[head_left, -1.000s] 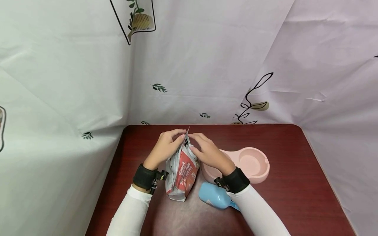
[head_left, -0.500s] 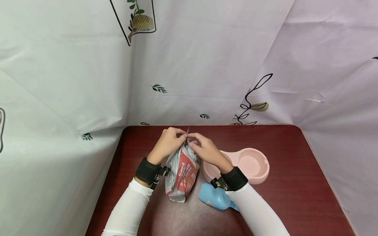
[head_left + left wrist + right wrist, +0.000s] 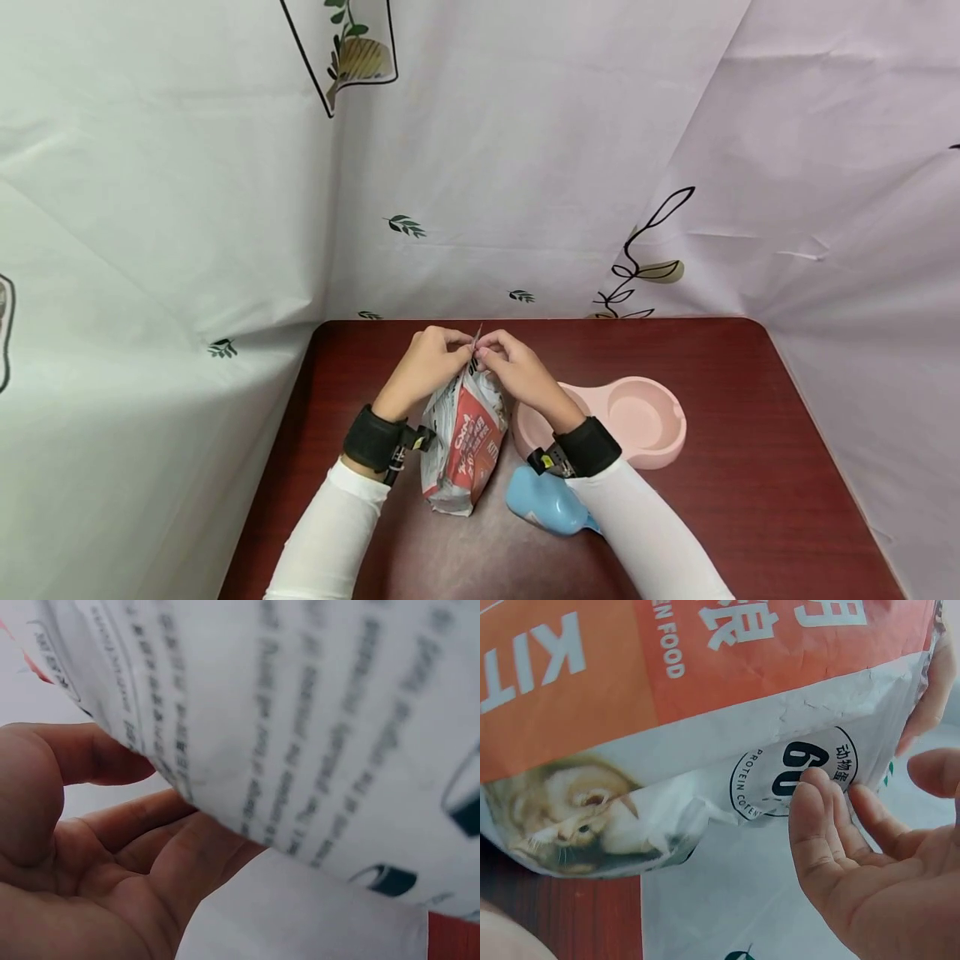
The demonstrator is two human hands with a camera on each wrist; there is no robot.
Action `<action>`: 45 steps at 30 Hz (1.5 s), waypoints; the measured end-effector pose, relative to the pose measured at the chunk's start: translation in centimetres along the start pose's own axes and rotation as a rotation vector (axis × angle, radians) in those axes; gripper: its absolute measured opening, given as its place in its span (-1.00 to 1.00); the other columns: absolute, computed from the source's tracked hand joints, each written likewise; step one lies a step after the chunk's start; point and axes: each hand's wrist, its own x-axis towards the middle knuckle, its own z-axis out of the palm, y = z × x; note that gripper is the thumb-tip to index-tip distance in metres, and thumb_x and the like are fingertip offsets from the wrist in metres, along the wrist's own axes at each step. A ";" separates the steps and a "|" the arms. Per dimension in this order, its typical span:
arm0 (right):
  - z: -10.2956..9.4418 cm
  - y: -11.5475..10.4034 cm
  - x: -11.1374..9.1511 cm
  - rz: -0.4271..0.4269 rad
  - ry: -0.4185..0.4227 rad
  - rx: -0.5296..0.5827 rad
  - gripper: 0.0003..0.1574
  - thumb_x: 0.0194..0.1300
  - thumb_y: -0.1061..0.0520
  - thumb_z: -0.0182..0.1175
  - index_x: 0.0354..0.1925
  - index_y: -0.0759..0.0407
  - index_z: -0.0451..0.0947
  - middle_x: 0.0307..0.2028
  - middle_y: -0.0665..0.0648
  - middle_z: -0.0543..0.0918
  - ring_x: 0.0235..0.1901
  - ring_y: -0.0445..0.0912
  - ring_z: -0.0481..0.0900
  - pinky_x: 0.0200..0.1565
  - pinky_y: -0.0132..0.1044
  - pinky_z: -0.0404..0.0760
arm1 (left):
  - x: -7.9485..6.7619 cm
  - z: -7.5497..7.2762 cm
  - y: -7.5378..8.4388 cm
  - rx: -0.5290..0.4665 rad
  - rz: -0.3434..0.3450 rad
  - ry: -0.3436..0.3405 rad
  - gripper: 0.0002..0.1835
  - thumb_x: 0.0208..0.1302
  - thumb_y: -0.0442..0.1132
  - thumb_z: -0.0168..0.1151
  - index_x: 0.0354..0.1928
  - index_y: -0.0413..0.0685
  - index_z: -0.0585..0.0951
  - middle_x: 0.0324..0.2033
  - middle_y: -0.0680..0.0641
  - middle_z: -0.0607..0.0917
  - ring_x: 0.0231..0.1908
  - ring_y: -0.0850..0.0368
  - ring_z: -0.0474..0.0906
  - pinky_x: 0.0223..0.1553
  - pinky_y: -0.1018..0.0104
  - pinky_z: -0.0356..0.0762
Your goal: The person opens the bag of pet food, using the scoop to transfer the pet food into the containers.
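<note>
A cat food bag, white and red with a kitten picture, stands upright on the table. My left hand pinches its top edge from the left; in the left wrist view that hand's thumb and fingers lie at the edge of the printed back. On the other side my right hand has its bent fingertips at the upper front, beside the round "60" mark in the right wrist view. There the thumb stands apart from the fingers. The top edge is partly hidden by both hands.
A pink double bowl sits on the table right of the bag, partly behind my right arm. In front of it lies a blue scoop, its handle under my right forearm. A printed white cloth hangs behind the dark red table.
My left thumb and fingers have closed on the bag's top edge. The right fingers have bent more near the top, and the right wrist has shifted a little left. The bag stays in place.
</note>
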 end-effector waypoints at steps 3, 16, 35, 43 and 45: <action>0.1 0.2 0.6 0.033 0.004 0.042 -0.66 0.67 0.08 -0.06 0.12 0.32 0.46 -0.08 0.33 0.65 -0.07 0.15 0.67 0.00 0.06 0.67 | 0.1 0.1 -0.1 0.010 -0.001 0.009 -0.73 0.41 -0.26 0.20 0.00 -0.21 0.77 -0.36 -0.13 0.78 -0.71 0.22 0.20 -0.56 0.36 0.24; 0.7 0.0 2.1 0.076 -0.045 0.155 -0.61 0.67 0.13 -0.13 -0.27 0.26 0.50 -0.43 0.08 0.56 -0.48 -0.14 0.54 -0.30 -0.28 0.62 | 0.2 0.6 0.4 0.059 0.007 0.070 -0.78 0.35 -0.28 0.23 -0.50 -0.09 0.58 -0.57 -0.06 0.58 -0.60 0.10 0.47 -0.53 0.33 0.43; 1.6 0.3 2.4 0.081 0.043 0.217 -0.58 0.67 0.14 -0.16 -0.35 0.18 0.50 -0.52 0.05 0.49 -0.52 -0.11 0.45 -0.35 -0.30 0.50 | 1.5 1.1 1.0 0.329 0.034 0.042 -0.63 0.44 -0.32 0.12 -0.60 -0.04 0.37 -0.66 0.00 0.30 -0.66 0.14 0.19 -0.58 0.33 0.17; 2.5 0.6 2.5 0.107 0.103 0.366 -0.56 0.66 0.17 -0.18 -0.44 0.14 0.40 -0.50 0.04 0.45 -0.50 -0.10 0.40 -0.36 -0.29 0.43 | 1.3 1.4 1.1 0.316 0.024 0.070 -0.74 0.46 -0.32 0.14 -0.47 -0.13 0.49 -0.62 -0.07 0.41 -0.64 0.06 0.37 -0.56 0.32 0.30; 2.7 0.6 2.4 0.115 0.123 0.405 -0.56 0.65 0.17 -0.18 -0.44 0.14 0.39 -0.50 0.04 0.43 -0.51 -0.11 0.38 -0.36 -0.30 0.42 | 1.3 1.5 1.1 0.314 0.024 0.075 -0.74 0.47 -0.31 0.13 -0.46 -0.14 0.50 -0.62 -0.07 0.41 -0.64 0.06 0.38 -0.56 0.32 0.30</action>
